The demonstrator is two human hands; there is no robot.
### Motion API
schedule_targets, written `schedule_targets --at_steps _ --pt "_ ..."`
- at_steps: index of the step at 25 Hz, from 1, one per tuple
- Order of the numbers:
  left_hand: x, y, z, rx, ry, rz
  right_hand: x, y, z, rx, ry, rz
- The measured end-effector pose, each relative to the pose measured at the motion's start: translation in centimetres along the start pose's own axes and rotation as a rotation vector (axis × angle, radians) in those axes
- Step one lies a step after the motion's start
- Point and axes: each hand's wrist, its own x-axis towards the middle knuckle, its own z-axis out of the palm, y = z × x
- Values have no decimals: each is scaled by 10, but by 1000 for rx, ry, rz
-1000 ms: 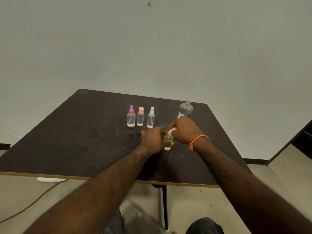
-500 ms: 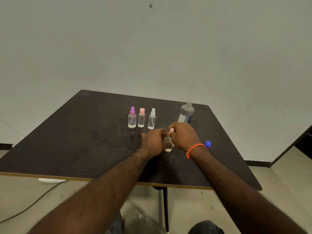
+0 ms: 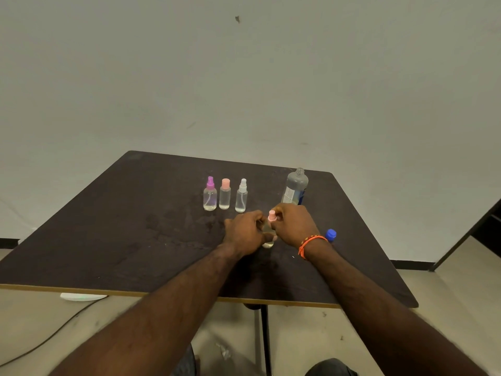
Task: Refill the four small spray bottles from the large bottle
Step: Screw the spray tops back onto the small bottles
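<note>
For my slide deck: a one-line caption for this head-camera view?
Left hand steadies small clear spray bottle; right hand pinches its pink spray cap.

1. The small spray bottle (image 3: 268,237) between the two hands is mostly covered; only its pink top and a bit of its base show.
2. The fingers of the left hand (image 3: 245,233) and right hand (image 3: 294,226) curl out of sight around it.
3. The large bottle (image 3: 295,187) near the table's far right corner has its base hidden by the right hand; its label is too small to read.
4. The blue cap (image 3: 330,234) is partly behind the right wrist.
</note>
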Motion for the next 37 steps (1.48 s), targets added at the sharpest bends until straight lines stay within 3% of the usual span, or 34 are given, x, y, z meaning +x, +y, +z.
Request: schedule_targets --at_steps 21,32,37 --pt "1 -1 3 5 -5 -7 -12 1 13 153 212 15" --pt "-2 1 0 -4 -9 -6 -10 7 15 205 125 153" --pt "-2 2 0 -7 -2 -7 -15 10 9 311 68 -47"
